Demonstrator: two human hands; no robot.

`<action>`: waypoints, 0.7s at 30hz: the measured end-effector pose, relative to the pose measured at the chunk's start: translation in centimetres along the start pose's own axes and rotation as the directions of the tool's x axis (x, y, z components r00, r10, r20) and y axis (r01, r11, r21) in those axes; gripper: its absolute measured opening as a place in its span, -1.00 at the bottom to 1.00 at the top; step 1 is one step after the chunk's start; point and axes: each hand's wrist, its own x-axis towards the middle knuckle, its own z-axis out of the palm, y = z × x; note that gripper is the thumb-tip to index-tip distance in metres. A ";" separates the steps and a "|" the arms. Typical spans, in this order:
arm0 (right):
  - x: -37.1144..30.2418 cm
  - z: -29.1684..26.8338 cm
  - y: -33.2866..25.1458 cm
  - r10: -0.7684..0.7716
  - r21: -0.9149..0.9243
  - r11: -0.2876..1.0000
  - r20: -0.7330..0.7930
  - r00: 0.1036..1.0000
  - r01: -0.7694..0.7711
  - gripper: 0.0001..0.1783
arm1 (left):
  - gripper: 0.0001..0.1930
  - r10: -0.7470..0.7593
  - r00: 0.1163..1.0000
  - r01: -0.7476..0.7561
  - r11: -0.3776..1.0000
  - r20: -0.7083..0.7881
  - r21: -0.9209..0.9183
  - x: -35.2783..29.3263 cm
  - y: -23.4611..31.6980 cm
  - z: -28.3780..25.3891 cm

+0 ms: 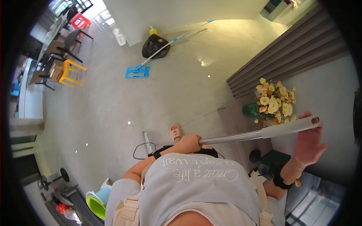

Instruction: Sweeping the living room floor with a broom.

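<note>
As the person stands with both arms forward, the left hand [191, 143] is curled snugly round a silver pole [230, 138], near the pole's left end. Right hand [308, 147]: fingers extended, thumb out, behind the pole's white handle [283, 129] and not wrapped round it; whether the palm touches, I cannot tell. Pole lies crosswise before the body, handle end to the right and farther forward. Just beyond the pole's left end, a foot in a pink slipper [175, 130]; left of that end, a white bristled brush [146, 142] on the floor. Beyond the pole's handle, cream and peach flowers [275, 100] in a green vase [249, 110]. Well ahead of the pole and to its left, a blue flat mop [143, 72] on the floor, its shaft passing across a black plastic bag [152, 48]. Far left of the pole, an orange stool [66, 71]; farther off on that side, a red stool [80, 21].
</note>
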 end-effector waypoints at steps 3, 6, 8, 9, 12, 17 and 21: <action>3.3 1.6 -0.8 -0.053 0.065 0.996 0.000 0.999 0.053 -0.30 | -0.84 0.129 0.989 -0.134 0.988 0.068 0.074 3.3 1.6 -3.2; 4.7 0.3 -2.2 -0.020 0.147 0.989 0.030 0.999 0.015 -0.46 | -0.82 0.276 0.960 -0.281 0.947 0.053 0.155 7.0 0.9 -3.6; 4.9 0.0 -2.8 -0.117 0.095 0.989 -0.014 0.993 0.117 -0.60 | -0.82 0.341 0.938 -0.347 0.921 0.061 0.179 9.6 1.0 -4.4; 5.0 -0.2 -3.0 -0.167 0.064 0.984 -0.033 0.985 0.169 -0.67 | -0.81 0.361 0.928 -0.372 0.913 0.088 0.171 10.8 2.2 -5.9; 6.4 -1.3 -4.4 -0.253 0.104 0.962 -0.004 0.967 0.252 -0.74 | -0.77 0.467 0.883 -0.468 0.874 0.040 0.131 15.0 4.3 -8.3; 13.0 -2.9 -4.2 -0.227 0.115 0.972 0.269 0.936 0.203 -0.72 | -0.71 0.598 0.780 -0.600 0.798 -0.181 0.050 24.2 7.6 -10.4; 18.9 -4.7 -2.4 -0.189 -0.042 0.971 0.465 0.865 0.235 -0.76 | -0.67 0.594 0.763 -0.604 0.795 -0.253 0.045 32.0 11.7 -13.4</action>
